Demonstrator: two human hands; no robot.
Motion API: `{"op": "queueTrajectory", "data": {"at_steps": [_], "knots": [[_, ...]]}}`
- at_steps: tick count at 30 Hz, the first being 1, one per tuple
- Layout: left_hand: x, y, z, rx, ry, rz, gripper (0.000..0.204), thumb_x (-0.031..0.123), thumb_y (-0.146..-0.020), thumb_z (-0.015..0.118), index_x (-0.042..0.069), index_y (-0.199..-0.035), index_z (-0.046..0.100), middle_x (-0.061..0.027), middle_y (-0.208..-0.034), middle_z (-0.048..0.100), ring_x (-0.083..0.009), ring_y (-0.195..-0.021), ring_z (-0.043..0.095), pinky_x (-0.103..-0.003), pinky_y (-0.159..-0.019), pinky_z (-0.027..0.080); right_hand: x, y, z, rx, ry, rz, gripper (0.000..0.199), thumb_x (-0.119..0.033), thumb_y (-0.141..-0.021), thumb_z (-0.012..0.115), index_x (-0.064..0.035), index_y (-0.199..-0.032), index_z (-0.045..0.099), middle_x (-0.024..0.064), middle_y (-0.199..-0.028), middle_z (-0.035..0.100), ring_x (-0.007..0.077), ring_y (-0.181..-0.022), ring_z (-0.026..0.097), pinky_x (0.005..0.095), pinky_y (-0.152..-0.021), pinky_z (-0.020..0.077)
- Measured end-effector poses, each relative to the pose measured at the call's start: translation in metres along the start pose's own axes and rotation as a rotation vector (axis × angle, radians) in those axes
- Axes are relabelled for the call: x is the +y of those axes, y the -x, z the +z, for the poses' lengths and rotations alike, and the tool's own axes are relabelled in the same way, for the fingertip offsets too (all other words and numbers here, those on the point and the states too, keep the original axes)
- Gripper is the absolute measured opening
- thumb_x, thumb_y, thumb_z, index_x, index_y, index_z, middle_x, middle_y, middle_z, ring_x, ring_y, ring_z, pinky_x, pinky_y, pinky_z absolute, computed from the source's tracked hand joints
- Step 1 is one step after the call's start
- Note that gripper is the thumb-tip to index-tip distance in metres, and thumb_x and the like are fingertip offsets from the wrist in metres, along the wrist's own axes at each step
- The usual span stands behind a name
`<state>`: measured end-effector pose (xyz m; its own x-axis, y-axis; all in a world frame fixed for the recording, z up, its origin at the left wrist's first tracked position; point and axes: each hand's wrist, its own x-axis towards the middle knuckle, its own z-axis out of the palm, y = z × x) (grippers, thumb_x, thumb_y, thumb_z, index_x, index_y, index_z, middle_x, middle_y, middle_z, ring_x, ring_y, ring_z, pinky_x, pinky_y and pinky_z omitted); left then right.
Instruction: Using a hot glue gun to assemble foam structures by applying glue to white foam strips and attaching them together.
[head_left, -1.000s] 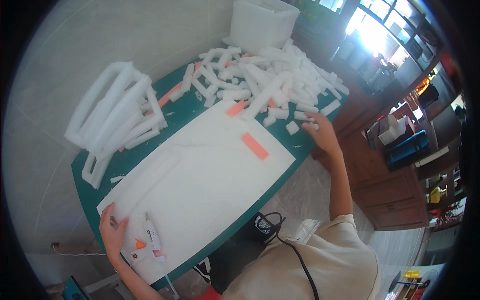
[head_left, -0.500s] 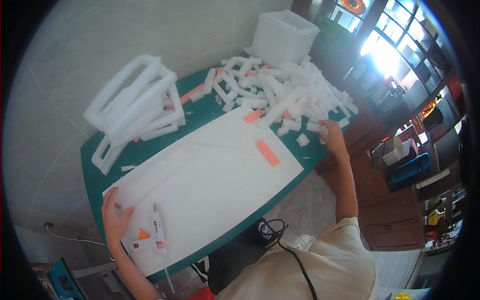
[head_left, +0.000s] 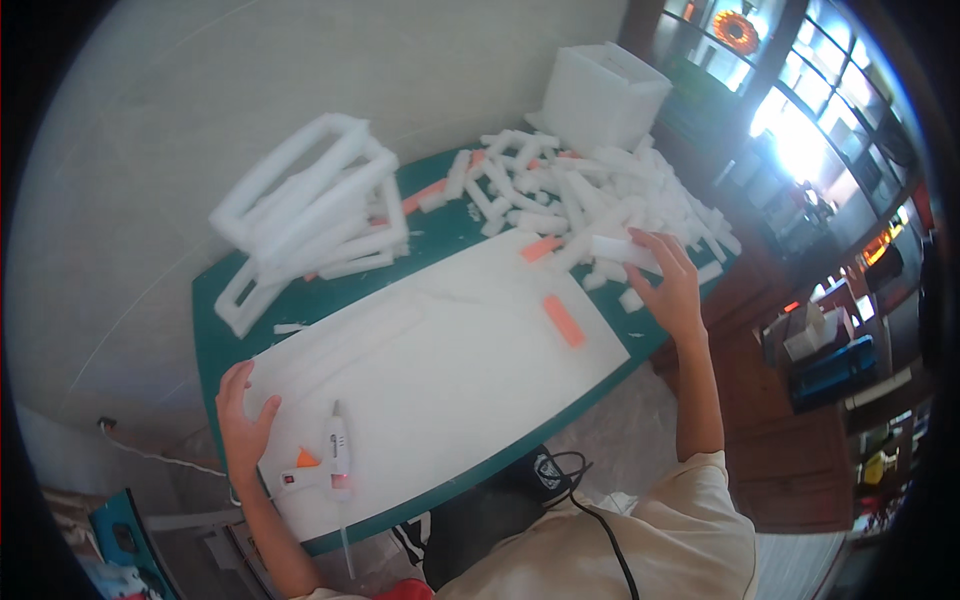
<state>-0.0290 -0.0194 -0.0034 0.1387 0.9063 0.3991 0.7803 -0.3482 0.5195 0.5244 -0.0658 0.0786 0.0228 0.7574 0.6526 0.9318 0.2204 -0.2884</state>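
Note:
My right hand (head_left: 672, 285) is at the near right of the pile, with thumb and fingers closed on a short white foam strip (head_left: 615, 250). My left hand (head_left: 246, 420) rests at the left edge of a large white sheet (head_left: 460, 390), fingers spread and thumb apart, holding nothing. Close to it on the sheet lies a white hot glue gun (head_left: 339, 450) with an orange trigger. One pink foam strip (head_left: 563, 320) lies flat near the sheet's right end, and another pink piece (head_left: 541, 249) sits at its far edge.
Many loose white foam pieces (head_left: 585, 190) are heaped at the far right of the green table top (head_left: 225, 300). Behind them stands a white foam box (head_left: 605, 100). White foam frames (head_left: 320, 200) are stacked at the far left. A wooden cabinet (head_left: 775, 450) stands to the right.
My right hand has raised the white foam strip from the table's right side and moved slightly left with it. The whole view has shifted a little; my left hand stays at the sheet's edge.

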Motion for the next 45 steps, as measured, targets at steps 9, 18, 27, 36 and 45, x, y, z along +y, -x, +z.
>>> {"op": "queueTrajectory", "data": {"at_steps": [9,18,27,36,45], "knots": [[0.007,-0.007,0.002,0.25,0.014,0.147,0.049,0.012,-0.071,0.079,0.007,-0.117,0.062,-0.0128,-0.119,0.06,-0.0322,-0.112,0.055,-0.04,-0.096,0.043,-0.144,-0.048,0.102,-0.221,-0.464,-0.392,0.037,-0.002,-0.075,0.075,-0.0046,-0.111,0.065,0.0118,-0.105,0.066,0.0289,-0.096,0.062,0.0339,-0.082,0.0503],[0.028,0.003,-0.009,0.279,0.065,0.211,0.054,0.023,-0.07,0.082,0.007,-0.117,0.062,-0.0141,-0.113,0.061,-0.0325,-0.105,0.056,-0.039,-0.092,0.045,-0.267,-0.046,0.192,-0.445,-0.743,-0.723,0.039,-0.004,-0.076,0.073,-0.0084,-0.114,0.064,0.0109,-0.107,0.063,0.0288,-0.1,0.06,0.0359,-0.084,0.0502],[0.016,0.003,0.005,0.255,0.058,0.274,0.033,0.016,-0.079,0.074,0.003,-0.107,0.065,-0.0108,-0.1,0.064,-0.0296,-0.095,0.057,-0.038,-0.082,0.047,-0.283,-0.042,0.21,-0.407,-0.748,-0.721,0.038,-0.003,-0.077,0.072,-0.0039,-0.113,0.062,0.0124,-0.108,0.063,0.031,-0.1,0.059,0.0379,-0.085,0.0497],[0.025,-0.002,0.005,0.184,0.083,0.31,0.029,0.009,-0.075,0.076,0.001,-0.101,0.066,-0.0121,-0.097,0.066,-0.0308,-0.089,0.058,-0.038,-0.078,0.048,-0.268,-0.041,0.216,-0.481,-0.725,-0.751,0.027,0.0,-0.079,0.068,-0.0012,-0.104,0.062,0.013,-0.104,0.063,0.0325,-0.097,0.058,0.0386,-0.082,0.0493],[0.023,0.001,0.007,0.1,0.143,0.261,0.024,0.009,-0.078,0.073,0.0,-0.098,0.065,-0.0135,-0.095,0.064,-0.0322,-0.091,0.057,-0.039,-0.081,0.047,-0.265,-0.043,0.218,-0.56,-0.736,-0.771,0.025,0.005,-0.077,0.065,-0.0006,-0.101,0.061,0.0131,-0.101,0.062,0.0323,-0.096,0.057,0.0381,-0.082,0.0484]]}}
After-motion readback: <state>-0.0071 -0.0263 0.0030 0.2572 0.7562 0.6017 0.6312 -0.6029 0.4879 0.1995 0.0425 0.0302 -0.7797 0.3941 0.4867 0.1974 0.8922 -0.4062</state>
